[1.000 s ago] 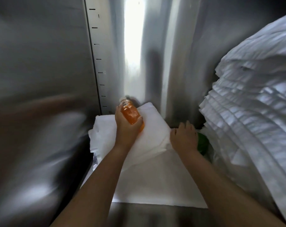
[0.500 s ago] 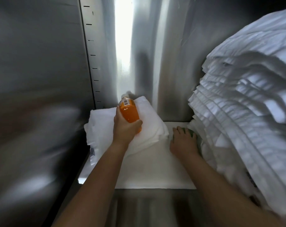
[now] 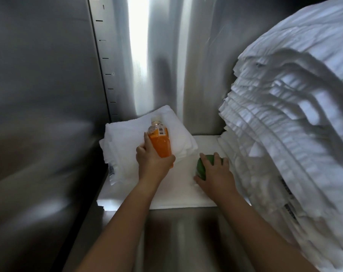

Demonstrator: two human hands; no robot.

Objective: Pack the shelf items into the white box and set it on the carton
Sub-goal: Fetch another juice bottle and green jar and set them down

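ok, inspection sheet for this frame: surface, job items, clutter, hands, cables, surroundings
Surface: steel shelf with a white liner sheet on it.
Job items: orange bottle held above the folded white cloth; green item on the liner; white box and carton not in view.
Clutter: tall stack of white linens at right.
Hands: left hand grips the bottle; right hand wraps the green item.
Cables: nothing seen.
Surroundings: steel walls, slotted upright.
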